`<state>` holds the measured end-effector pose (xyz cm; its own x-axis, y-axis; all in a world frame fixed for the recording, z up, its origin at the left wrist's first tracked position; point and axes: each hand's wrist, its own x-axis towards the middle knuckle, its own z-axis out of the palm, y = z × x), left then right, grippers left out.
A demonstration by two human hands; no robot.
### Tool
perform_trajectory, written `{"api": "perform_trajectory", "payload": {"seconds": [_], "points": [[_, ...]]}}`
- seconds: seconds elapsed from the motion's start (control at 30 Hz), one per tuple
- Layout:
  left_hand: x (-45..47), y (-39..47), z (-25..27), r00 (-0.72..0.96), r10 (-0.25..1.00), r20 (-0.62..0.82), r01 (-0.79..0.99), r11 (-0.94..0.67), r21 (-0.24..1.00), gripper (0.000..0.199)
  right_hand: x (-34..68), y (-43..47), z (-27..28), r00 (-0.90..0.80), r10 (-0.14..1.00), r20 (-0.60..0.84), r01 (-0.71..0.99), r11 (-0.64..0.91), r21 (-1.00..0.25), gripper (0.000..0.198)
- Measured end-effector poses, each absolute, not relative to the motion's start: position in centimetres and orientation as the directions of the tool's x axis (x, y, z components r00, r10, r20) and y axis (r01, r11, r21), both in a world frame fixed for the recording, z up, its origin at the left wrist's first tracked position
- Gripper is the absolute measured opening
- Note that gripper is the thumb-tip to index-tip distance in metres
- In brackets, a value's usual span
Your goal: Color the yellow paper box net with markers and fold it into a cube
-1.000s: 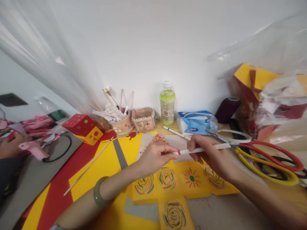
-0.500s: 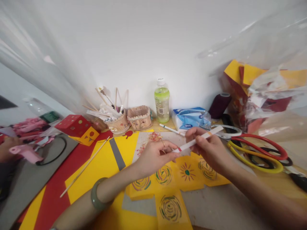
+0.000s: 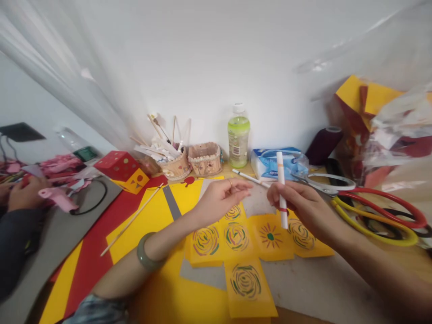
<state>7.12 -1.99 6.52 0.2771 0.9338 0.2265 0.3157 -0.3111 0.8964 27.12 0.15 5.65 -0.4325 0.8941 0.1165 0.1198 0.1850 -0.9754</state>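
My right hand (image 3: 297,202) pinches a white marker pen (image 3: 281,173) with an orange band and a red band, held nearly upright. It is over the right arm of a cross-shaped yellow paper cutout (image 3: 254,279), whose squares carry swirls of coloured dashes and one sunburst with a green centre. My left hand (image 3: 222,200) hovers empty above the upper left of the cutout, fingers loosely curved and apart from the pen. A second white marker (image 3: 251,178) lies behind my hands, its near end hidden by my right hand.
Scissors with red handles (image 3: 384,191) and a yellow-handled pair (image 3: 381,229) lie right. Behind are a tissue pack (image 3: 266,162), green bottle (image 3: 238,139), woven basket (image 3: 205,164) and pen-filled pot (image 3: 175,166). Left are a stick (image 3: 131,220), red-yellow box (image 3: 123,171), pink glue gun (image 3: 59,199) and another person's hand (image 3: 27,193).
My left hand has let go of the marker's end and drawn slightly away. My right hand has turned the marker from nearly level to upright. The whole view has shifted a little.
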Motion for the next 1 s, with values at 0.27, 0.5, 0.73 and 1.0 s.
{"api": "perform_trajectory", "payload": {"seconds": [0.27, 0.5, 0.73, 1.0], "points": [[2.6, 1.4, 6.5, 0.02, 0.925, 0.38, 0.344, -0.363, 0.866, 0.019, 28.2, 1.4, 5.9, -0.192, 0.964, 0.182, 0.301, 0.234, -0.924, 0.036], [-0.1, 3.2, 6.7, -0.047, 0.953, 0.3, 0.31, -0.272, 0.911, 0.02, 29.6, 3.7, 5.0, -0.335, 0.931, 0.148, 0.707, 0.352, -0.613, 0.04], [0.1, 3.1, 6.3, 0.054, 0.964, 0.259, 0.378, -0.26, 0.889, 0.016, 29.2, 3.6, 3.9, -0.404, 0.904, 0.143, 0.824, 0.427, -0.373, 0.024], [3.7, 0.7, 6.1, 0.31, 0.919, 0.243, 0.399, -0.358, 0.844, 0.032, 28.2, 2.1, 5.2, -0.558, 0.824, 0.1, 0.464, 0.41, -0.785, 0.035]]}}
